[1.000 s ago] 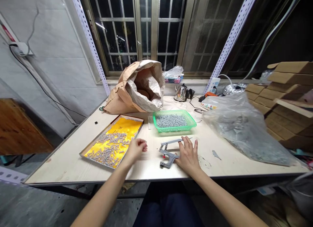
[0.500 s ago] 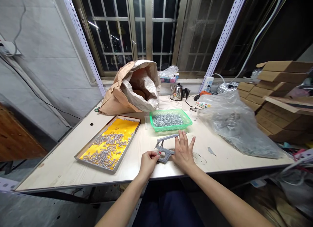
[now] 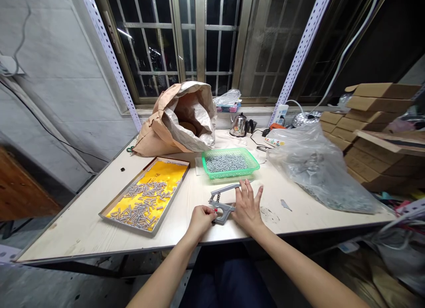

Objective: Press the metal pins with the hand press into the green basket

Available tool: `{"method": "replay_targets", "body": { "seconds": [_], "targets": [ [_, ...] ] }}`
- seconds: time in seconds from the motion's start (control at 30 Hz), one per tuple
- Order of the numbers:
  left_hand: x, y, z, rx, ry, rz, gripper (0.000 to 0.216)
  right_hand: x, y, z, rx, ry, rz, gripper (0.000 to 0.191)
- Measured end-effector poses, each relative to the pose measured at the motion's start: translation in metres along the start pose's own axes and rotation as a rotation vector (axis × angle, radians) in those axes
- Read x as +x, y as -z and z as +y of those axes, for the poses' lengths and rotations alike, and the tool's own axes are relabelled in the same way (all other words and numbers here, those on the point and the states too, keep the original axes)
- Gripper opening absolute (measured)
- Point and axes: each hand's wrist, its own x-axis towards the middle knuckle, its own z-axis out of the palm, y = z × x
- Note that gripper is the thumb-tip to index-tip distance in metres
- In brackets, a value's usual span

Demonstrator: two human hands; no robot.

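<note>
A grey plier-like hand tool with a coil spring between its arms rests on the table in front of me. My right hand is at its right side, fingers over the end of the upper handle and the palm beside the lower one. My left hand pinches at the tool's left end, by a small red part; what lies between the fingertips is too small to tell. A tray with a yellow lining holds many small metal springs. Behind the tool, a green basket holds small metal pieces.
A large paper sack lies open at the back. A metal kettle stands near the window. At the right are a clear plastic bag and stacked cardboard boxes. A small grey scrap lies right of my hand.
The view has shifted slightly. Both hands stay at the grey tool in nearly the same pose, with only a slight movement of the left fingers at its left end.
</note>
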Motion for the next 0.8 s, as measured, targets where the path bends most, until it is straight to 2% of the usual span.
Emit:
{"method": "replay_targets", "body": {
  "seconds": [0.13,0.23,0.3,0.37,0.47,0.63,0.8],
  "targets": [
    [0.002,0.004,-0.003,-0.042,-0.003,-0.016,0.015,0.006,0.003,0.004,0.049,0.029,-0.015,0.028],
    [-0.001,0.011,-0.003,-0.143,-0.052,0.07,0.041,0.011,0.003,0.009,0.059,0.066,-0.167,0.033],
    [-0.003,0.016,-0.003,-0.19,-0.063,0.134,0.054,0.012,-0.001,0.01,0.045,0.099,-0.292,0.027],
    [-0.006,0.02,-0.002,-0.183,-0.07,0.154,0.056,0.014,-0.007,0.009,0.04,0.13,-0.377,0.017],
    [-0.007,0.02,-0.002,-0.135,-0.075,0.117,0.052,0.016,-0.014,0.004,0.047,0.153,-0.42,0.017],
    [-0.003,0.018,0.001,-0.056,0.077,-0.003,0.043,0.024,-0.007,-0.003,0.058,0.162,-0.36,0.027],
    [-0.004,0.017,0.008,-0.018,0.039,-0.024,0.025,0.025,0.0,-0.004,0.139,0.131,-0.113,0.032]
  ]
}}
